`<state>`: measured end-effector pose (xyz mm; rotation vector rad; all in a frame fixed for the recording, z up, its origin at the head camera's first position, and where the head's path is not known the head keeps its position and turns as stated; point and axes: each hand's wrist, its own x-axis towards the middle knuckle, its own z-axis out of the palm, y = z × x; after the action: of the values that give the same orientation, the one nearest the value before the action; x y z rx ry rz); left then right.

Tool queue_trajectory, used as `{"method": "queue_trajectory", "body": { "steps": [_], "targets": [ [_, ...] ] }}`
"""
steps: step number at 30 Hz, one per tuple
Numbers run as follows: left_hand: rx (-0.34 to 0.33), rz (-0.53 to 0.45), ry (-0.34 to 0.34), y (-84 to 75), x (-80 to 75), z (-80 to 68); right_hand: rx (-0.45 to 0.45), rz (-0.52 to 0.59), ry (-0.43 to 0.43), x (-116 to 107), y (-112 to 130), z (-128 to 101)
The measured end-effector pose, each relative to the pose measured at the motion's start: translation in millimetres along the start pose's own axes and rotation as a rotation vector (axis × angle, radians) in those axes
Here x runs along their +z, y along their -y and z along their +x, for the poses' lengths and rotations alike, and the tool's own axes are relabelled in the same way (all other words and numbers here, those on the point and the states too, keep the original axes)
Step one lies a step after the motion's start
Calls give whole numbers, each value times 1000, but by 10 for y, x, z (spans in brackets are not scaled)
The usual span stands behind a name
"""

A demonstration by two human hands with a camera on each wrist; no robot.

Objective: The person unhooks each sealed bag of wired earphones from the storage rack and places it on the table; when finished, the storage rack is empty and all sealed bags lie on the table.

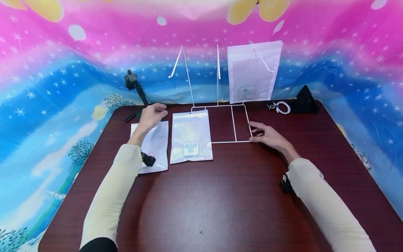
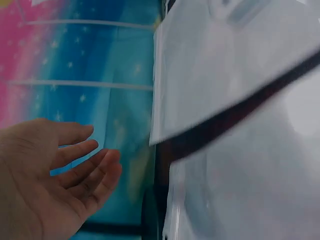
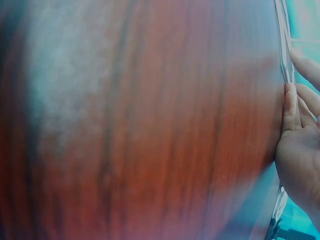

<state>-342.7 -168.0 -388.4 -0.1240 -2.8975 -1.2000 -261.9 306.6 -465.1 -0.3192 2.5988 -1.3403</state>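
White wire-frame display rack (image 1: 234,123) stands toward the back of the glossy dark-brown table (image 1: 201,203); my loosely extended right hand (image 1: 267,135) touches its near right corner, while my relaxed left hand (image 1: 151,114) hangs empty. From here I'd steady that corner lightly, keeping it flat.

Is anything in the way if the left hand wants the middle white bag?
No, nothing visible blocks it. In the head view, only a strip of table shows between the left hand and the middle bag. The left bag is partly hidden by the left sleeve.
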Motion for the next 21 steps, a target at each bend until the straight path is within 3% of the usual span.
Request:
{"method": "queue_trajectory", "body": {
  "steps": [5,11,15,21],
  "targets": [
    [30,-15,41,-235,359,107,28,30,-17,9,19,-11],
    [59,2,56,-275,704,166,75,95,-18,2,27,-6],
    [72,-5,66,-247,847,198,90,122,-21,-10,12,-7],
    [99,29,85,-242,939,242,103,111,-17,-39,56,-43]
  ]
}}
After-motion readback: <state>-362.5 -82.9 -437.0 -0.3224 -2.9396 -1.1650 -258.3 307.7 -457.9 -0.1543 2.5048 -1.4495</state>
